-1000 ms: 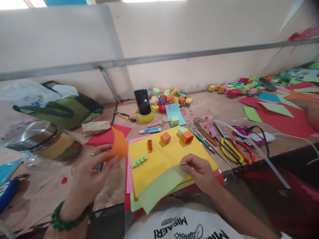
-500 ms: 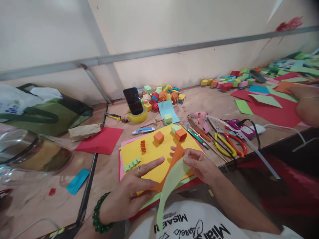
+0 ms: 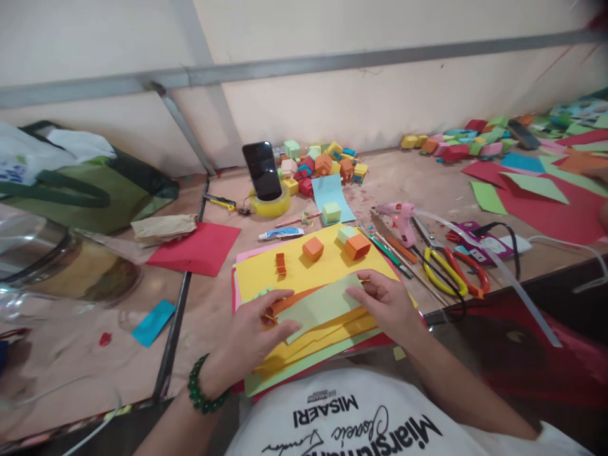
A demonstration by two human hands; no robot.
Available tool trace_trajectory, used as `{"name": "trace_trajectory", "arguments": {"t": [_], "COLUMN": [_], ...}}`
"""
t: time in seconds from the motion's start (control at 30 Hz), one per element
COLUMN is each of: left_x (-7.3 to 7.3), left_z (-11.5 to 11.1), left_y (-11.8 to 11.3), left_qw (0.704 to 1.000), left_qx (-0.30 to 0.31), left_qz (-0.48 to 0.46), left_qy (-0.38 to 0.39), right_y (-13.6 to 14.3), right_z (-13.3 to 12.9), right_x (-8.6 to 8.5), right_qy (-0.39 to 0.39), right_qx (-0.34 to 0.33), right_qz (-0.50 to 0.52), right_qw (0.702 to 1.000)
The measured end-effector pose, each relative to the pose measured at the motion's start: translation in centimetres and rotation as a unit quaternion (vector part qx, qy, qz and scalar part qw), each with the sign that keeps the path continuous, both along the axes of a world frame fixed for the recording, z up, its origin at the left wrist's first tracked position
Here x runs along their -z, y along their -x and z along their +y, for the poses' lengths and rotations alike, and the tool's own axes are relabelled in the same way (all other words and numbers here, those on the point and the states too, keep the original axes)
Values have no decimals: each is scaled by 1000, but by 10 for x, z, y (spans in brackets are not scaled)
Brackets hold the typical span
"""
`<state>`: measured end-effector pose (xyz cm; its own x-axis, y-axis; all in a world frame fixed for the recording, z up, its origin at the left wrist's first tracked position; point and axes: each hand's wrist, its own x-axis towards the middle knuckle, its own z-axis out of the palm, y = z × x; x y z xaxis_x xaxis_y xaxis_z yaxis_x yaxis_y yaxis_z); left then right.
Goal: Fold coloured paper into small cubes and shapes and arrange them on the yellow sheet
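A light green paper strip (image 3: 320, 310) stretches between my two hands, with an orange strip (image 3: 299, 296) showing along its far edge. My right hand (image 3: 384, 301) pinches the right end between thumb and fingers. At the left end, my left hand (image 3: 259, 332) is closed on the strip, thumb on the near side. Beneath lies a stack of coloured sheets, a yellow sheet (image 3: 256, 272) on top. On it stand two orange paper boxes, one box (image 3: 313, 249) apart and the other (image 3: 357, 247) against a light green box (image 3: 347, 235). A small folded orange piece (image 3: 280, 264) lies left of them.
Behind the stack are a phone (image 3: 263, 170) propped on a tape roll (image 3: 270, 206) and a pile of paper boxes (image 3: 323, 164). To the right lie a pink glue gun (image 3: 401, 221), scissors (image 3: 446, 272) and cables. A glass jar (image 3: 95, 269) and green bag (image 3: 118, 190) stand left.
The hanging green strip has been lifted and laid flatter along the orange one. My left hand has moved from pressing on the orange paper to gripping the left end. The view has shifted slightly.
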<state>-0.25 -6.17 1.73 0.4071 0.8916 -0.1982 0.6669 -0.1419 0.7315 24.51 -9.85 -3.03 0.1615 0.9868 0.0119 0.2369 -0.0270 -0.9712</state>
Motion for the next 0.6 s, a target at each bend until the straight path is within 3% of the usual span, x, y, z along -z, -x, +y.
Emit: {"name": "trace_trajectory", "arguments": {"t": [0.33, 0.6], "left_x": [9, 4], "left_z": [1, 4], "left_y": [-8, -8], "left_qw": [999, 999], "left_qx": [-24, -5], "left_qz": [-23, 1], "left_qy": [39, 39], "right_y": [5, 2], "right_z": [1, 1], "right_x": [-9, 1], "right_qy": [-4, 8], "right_qx": [14, 12], "right_qz": [-31, -89], "right_qw": [999, 996]}}
